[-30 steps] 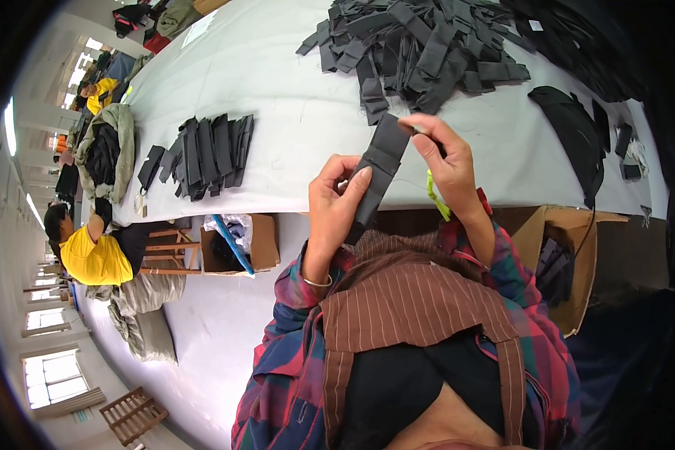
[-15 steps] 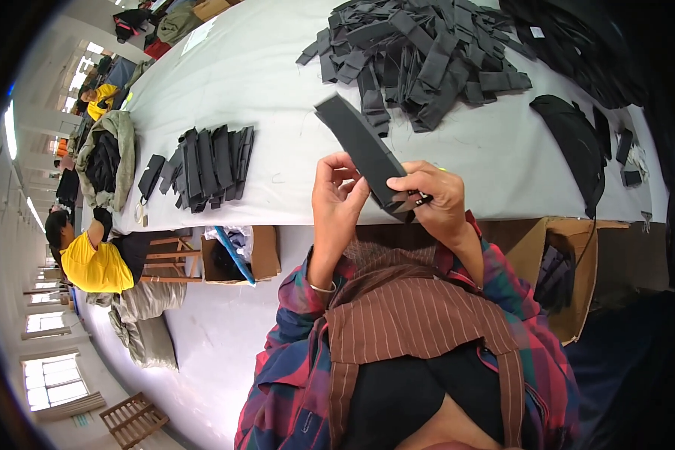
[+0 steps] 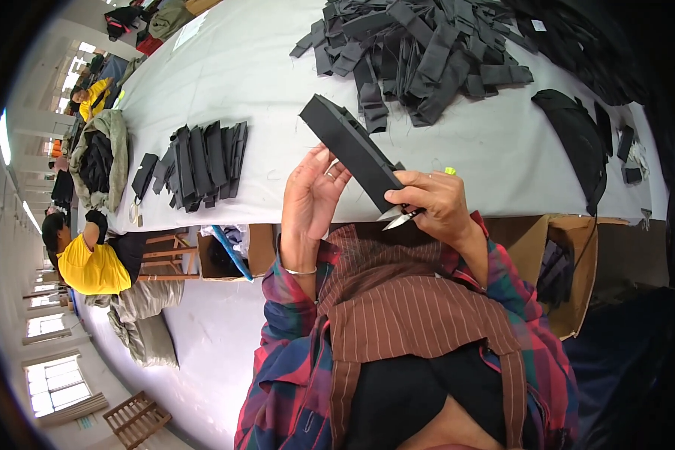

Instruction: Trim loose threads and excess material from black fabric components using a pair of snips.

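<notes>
- Step in hand, by the look of it: trimming a long, flat, black fabric strap piece (image 3: 350,148), held slanted above the near edge of the pale grey cloth-covered counter (image 3: 240,82).
- Right hand (image 3: 435,201) closed around the strap's near end, also gripping small silver thread snips (image 3: 399,218), blades pointing left just under the strap.
- Left hand (image 3: 311,196) open, fingers loosely spread and upright, fingertips touching the strap's side to steady it; ring on one finger, thin bangle at the wrist.
- Next move likely calls for a firm hold with the left hand and a fine, close snip near the end, avoiding the fabric itself.
- Strap: matte, woven-looking, stiff enough to keep straight when held by one end.
- Loose heap of dark grey fabric strips (image 3: 420,52) at the far side of the counter, limp and tangled.
- Neat row of black folded strap pieces (image 3: 202,161) to the left, overlapping.
- Brown cardboard box (image 3: 570,270) below the counter edge on the right.
- Person in a yellow shirt (image 3: 90,262) seated off to the left.
</notes>
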Demonstrator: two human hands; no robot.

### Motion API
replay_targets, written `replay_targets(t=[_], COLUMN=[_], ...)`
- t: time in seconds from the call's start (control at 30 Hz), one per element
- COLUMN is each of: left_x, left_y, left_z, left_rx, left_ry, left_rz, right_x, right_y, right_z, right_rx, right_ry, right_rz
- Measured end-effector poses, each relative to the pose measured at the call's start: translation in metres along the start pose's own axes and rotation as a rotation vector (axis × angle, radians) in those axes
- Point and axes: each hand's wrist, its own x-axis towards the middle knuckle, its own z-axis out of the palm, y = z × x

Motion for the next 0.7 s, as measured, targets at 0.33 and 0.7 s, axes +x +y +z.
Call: replay_targets(t=[0.33,0.7], left_x=[0.003,-0.017], left_y=[-0.011,-0.021], left_z=[-0.001,0.001], left_rx=[0.089,0.436], left_ry=[0.100,0.093], left_rz=[-0.003,0.315], right_x=[-0.007,0.002], right_y=[-0.001,-0.013], right_z=[0.003,-0.007], right_rx=[-0.188,0.081], right_ry=[-0.076,0.073], right_rz=[-0.022,0.394])
